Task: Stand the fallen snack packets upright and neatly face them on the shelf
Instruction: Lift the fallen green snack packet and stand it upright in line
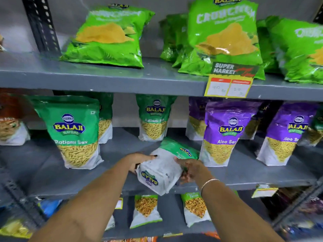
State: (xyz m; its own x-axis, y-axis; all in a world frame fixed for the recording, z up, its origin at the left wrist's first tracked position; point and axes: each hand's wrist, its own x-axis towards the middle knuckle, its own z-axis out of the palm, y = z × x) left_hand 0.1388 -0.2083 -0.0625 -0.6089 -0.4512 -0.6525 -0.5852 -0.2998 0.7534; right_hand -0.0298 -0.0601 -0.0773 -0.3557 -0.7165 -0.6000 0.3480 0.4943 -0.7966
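Note:
A fallen green and white Ratlami Sev packet (162,169) lies tilted on the middle shelf (52,173), its white base toward me and its green top pointing back. My left hand (139,160) grips its left side. My right hand (189,169) holds its right side. Two green Ratlami Sev packets stand upright, a large one (75,131) at the left and a smaller one (154,117) behind the fallen packet. Purple Aloo Sev packets (225,133) stand to the right.
Bright green Crunchex bags (223,37) lean on the top shelf (104,77), where a yellow price tag (229,84) hangs from the edge. Smaller packets (146,211) stand on the lower shelf. A dark slotted upright (41,25) rises at the left.

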